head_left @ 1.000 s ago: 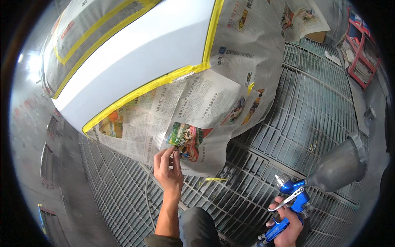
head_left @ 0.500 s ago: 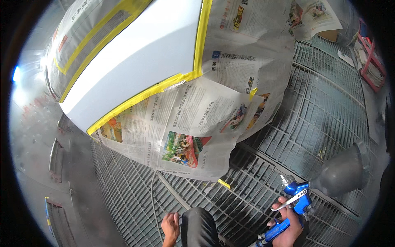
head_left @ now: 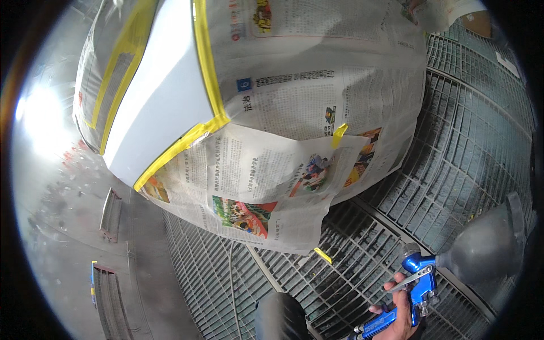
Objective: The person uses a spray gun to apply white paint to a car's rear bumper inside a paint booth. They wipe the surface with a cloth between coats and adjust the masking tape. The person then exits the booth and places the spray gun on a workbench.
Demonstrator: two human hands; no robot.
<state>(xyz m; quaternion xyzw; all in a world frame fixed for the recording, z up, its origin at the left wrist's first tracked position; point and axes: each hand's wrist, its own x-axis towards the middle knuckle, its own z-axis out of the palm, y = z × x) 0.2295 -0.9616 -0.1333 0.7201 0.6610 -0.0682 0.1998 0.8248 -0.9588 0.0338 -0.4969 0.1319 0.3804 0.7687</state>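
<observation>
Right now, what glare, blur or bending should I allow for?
All in the head view: white glare blooms at far left; the floor grating curves toward the right rim; the spray gun in the right hand looks fairly sharp, its grey cup hazier.

Spreading from two round to seven o'clock as grey metal floor grating (head_left: 459,122), showing greenish and dark patches between its bars. Trailing along it near half past six as a thin grey cable (head_left: 233,289). Glowing between nine and ten as a bright white light (head_left: 42,122), washing over a smooth grey surface (head_left: 56,221), unclear whether wall or floor. Speckling nine o'clock with reddish marks (head_left: 76,160). Standing out around eight as two slatted panels (head_left: 111,215). Sitting at two as a brown cardboard box (head_left: 476,24).
</observation>
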